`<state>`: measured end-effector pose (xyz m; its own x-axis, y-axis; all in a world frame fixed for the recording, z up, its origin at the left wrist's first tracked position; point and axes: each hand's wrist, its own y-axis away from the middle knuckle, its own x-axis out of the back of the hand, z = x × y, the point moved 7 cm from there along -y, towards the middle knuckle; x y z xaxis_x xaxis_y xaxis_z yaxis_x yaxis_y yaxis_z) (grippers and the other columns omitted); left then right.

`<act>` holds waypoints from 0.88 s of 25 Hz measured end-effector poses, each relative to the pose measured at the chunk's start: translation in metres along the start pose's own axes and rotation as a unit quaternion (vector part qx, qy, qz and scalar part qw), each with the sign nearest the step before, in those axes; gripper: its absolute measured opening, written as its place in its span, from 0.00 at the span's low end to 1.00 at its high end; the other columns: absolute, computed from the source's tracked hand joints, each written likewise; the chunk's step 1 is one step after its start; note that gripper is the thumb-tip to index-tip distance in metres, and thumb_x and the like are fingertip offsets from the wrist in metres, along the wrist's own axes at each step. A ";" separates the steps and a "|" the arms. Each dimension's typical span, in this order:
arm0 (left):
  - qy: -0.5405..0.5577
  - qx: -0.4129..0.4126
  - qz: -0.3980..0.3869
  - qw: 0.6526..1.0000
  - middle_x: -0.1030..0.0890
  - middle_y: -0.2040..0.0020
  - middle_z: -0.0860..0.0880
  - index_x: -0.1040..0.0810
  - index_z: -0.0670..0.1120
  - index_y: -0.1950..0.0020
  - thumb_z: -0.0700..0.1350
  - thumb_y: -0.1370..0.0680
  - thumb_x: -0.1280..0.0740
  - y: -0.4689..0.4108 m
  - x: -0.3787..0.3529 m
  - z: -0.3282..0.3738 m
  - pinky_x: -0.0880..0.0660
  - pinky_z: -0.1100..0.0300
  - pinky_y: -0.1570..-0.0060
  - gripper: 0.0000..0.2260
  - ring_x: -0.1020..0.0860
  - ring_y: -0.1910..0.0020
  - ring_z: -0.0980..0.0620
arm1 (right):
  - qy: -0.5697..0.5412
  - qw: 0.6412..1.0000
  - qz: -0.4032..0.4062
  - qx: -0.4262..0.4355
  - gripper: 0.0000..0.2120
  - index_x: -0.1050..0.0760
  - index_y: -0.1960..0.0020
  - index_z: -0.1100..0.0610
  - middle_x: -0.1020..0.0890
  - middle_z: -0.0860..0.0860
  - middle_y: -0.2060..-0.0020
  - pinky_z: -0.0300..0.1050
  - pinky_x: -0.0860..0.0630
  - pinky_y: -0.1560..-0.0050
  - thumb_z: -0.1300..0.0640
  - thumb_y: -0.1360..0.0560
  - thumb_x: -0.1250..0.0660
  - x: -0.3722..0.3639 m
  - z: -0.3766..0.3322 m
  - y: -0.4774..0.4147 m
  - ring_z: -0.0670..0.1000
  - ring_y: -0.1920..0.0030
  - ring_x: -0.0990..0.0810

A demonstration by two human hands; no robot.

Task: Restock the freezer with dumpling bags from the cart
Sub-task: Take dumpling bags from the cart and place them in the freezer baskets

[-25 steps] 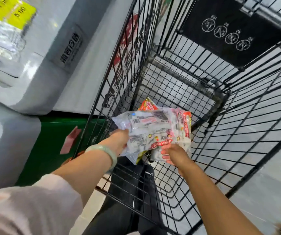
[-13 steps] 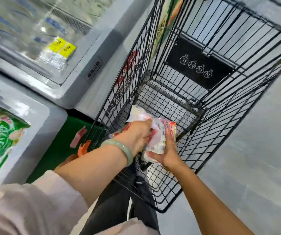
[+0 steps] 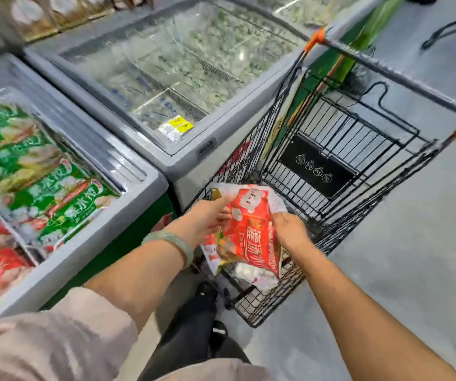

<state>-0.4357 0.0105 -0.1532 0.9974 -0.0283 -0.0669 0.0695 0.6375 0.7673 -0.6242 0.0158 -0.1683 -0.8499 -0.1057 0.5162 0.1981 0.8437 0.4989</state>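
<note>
A grey chest freezer (image 3: 97, 235) holding green and red packs stands on the grey floor (image 3: 400, 270) beside the black wire cart (image 3: 358, 149). Over the cart's near end, a red-and-white dumpling bag (image 3: 251, 235) sits in both grips: the left hand (image 3: 205, 218) pinches one edge and the right hand (image 3: 290, 229) curls round the other.

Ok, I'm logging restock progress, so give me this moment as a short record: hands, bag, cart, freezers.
left hand: holds the red dumpling bag by its left edge
right hand: holds the same bag by its right edge
bag position: above the cart basket, near end; not yet in a freezer
near freezer: on the left, green and red packs inside
far freezer: glass lid, yellow price tags inside
</note>
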 end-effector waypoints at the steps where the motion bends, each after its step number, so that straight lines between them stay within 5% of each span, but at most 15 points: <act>1: -0.011 0.011 0.017 1.000 0.23 0.63 0.48 0.26 0.45 0.60 0.56 0.24 0.35 0.007 0.014 -0.011 0.27 0.62 0.65 0.14 0.25 0.65 0.54 | -0.005 1.000 -0.009 -0.003 0.21 0.29 0.70 0.56 0.18 0.57 0.65 0.48 0.25 0.53 0.52 0.20 0.45 -0.002 -0.004 0.005 0.59 0.58 0.19; 5: -0.015 0.006 0.055 0.998 0.27 0.60 0.51 0.29 0.48 0.51 0.49 0.24 0.34 0.047 0.062 -0.040 0.35 0.63 0.65 0.06 0.30 0.64 0.55 | -0.062 0.995 -0.083 -0.010 0.18 0.26 0.57 0.59 0.16 0.58 0.59 0.49 0.23 0.50 0.46 0.21 0.42 -0.024 -0.039 0.038 0.56 0.59 0.18; 7: -0.038 -0.006 0.042 0.998 0.23 0.53 0.50 0.28 0.48 0.45 0.48 0.26 0.31 0.065 0.082 -0.048 0.33 0.60 0.58 0.13 0.27 0.56 0.53 | -0.076 0.990 -0.121 -0.013 0.20 0.24 0.51 0.60 0.16 0.58 0.55 0.52 0.23 0.46 0.43 0.22 0.41 -0.042 -0.058 0.048 0.58 0.54 0.17; 9: -0.013 0.001 -0.041 0.999 0.19 0.44 0.50 0.25 0.51 0.39 0.54 0.34 0.24 0.082 0.096 -0.058 0.31 0.53 0.39 0.26 0.23 0.45 0.49 | -0.106 0.981 -0.160 -0.005 0.21 0.23 0.49 0.60 0.16 0.59 0.53 0.55 0.24 0.43 0.42 0.23 0.39 -0.062 -0.080 0.057 0.59 0.52 0.17; 11: 0.057 -0.003 -0.101 0.993 0.19 0.40 0.46 0.25 0.50 0.34 0.54 0.36 0.22 0.098 0.113 -0.068 0.31 0.45 0.33 0.31 0.23 0.38 0.43 | -0.116 0.973 -0.199 -0.008 0.19 0.22 0.52 0.59 0.15 0.57 0.59 0.53 0.22 0.45 0.42 0.24 0.37 -0.085 -0.101 0.068 0.57 0.57 0.16; 15: 0.194 -0.042 -0.121 0.973 0.21 0.38 0.41 0.24 0.44 0.35 0.48 0.32 0.24 0.130 0.165 -0.082 0.30 0.42 0.34 0.27 0.24 0.36 0.40 | -0.122 0.951 -0.284 -0.017 0.18 0.23 0.60 0.55 0.16 0.52 0.72 0.45 0.20 0.61 0.41 0.24 0.37 -0.144 -0.153 0.097 0.50 0.73 0.18; 19: 0.243 -0.075 -0.026 0.967 0.18 0.43 0.41 0.21 0.43 0.40 0.49 0.34 0.24 0.168 0.249 -0.092 0.24 0.45 0.40 0.24 0.18 0.47 0.43 | -0.123 0.923 -0.365 -0.004 0.18 0.24 0.61 0.52 0.21 0.47 0.74 0.40 0.26 0.68 0.38 0.26 0.38 -0.215 -0.202 0.140 0.46 0.73 0.22; 22: 0.315 -0.094 0.041 0.944 0.17 0.46 0.41 0.19 0.43 0.46 0.49 0.29 0.28 0.202 0.322 -0.112 0.24 0.46 0.42 0.14 0.18 0.49 0.43 | -0.194 0.891 -0.410 -0.021 0.16 0.25 0.53 0.55 0.19 0.52 0.65 0.44 0.24 0.63 0.42 0.26 0.35 -0.278 -0.229 0.183 0.51 0.67 0.20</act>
<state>-0.1024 0.2163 -0.0909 0.7848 0.4526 -0.4232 -0.0718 0.7448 0.6634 -0.2397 0.0788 -0.0617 -0.8209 -0.4802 -0.3092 -0.5556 0.5459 0.6272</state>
